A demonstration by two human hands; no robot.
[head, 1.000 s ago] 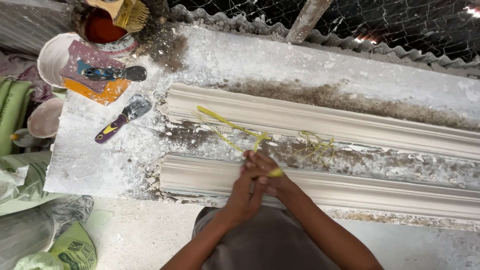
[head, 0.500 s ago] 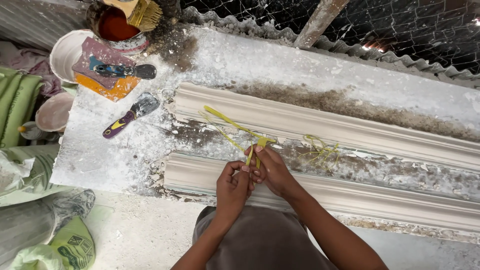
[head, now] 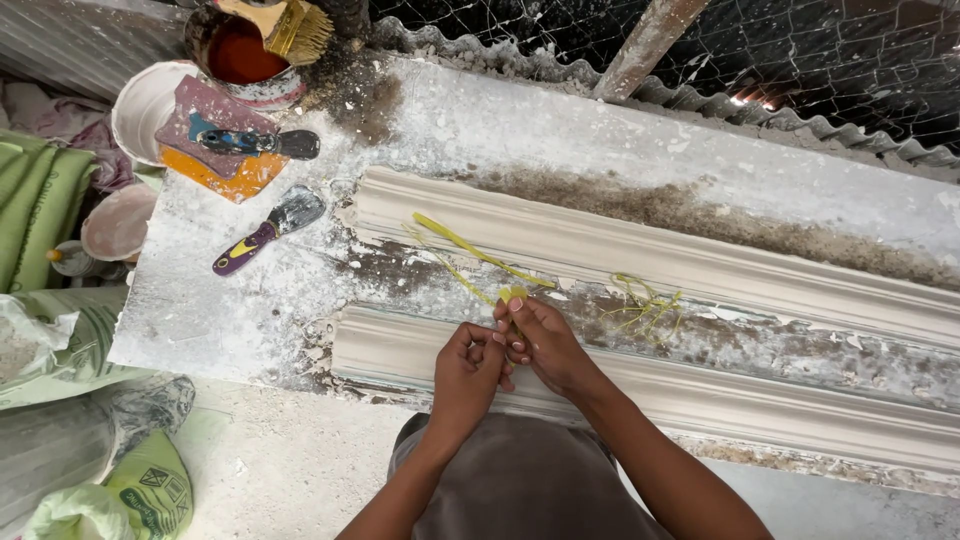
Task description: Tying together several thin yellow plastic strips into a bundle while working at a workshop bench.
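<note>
Both hands meet just below the centre of the view, over the near white plaster cornice moulding (head: pixel 700 400), which lies lengthwise on the dusty white worktable (head: pixel 220 310). The right hand (head: pixel 545 345) is closed around a thin yellow-green fibre strand (head: pixel 480 258), pinching its near end between thumb and fingertips; the strand runs from the hand toward 11 o'clock and lies across the far white plaster cornice moulding (head: pixel 700 265). The left hand (head: pixel 468 372) sits touching the right at its 8 o'clock side, fingers curled in against the same pinched end, though whether it truly grips the strand cannot be told. A loose tangle of yellow-green fibres (head: pixel 645 305) lies at 3 o'clock from the hands, in the gap between the two mouldings. At 10 o'clock, well apart, a purple-and-yellow-handled putty knife (head: pixel 265 232) rests on the table, and beyond it a blue-handled scraper (head: pixel 255 143) lies on an orange-and-pink block (head: pixel 215 170). A tin of red liquid (head: pixel 240 55) with a bristle brush (head: pixel 285 25) stands at 11 o'clock.
</note>
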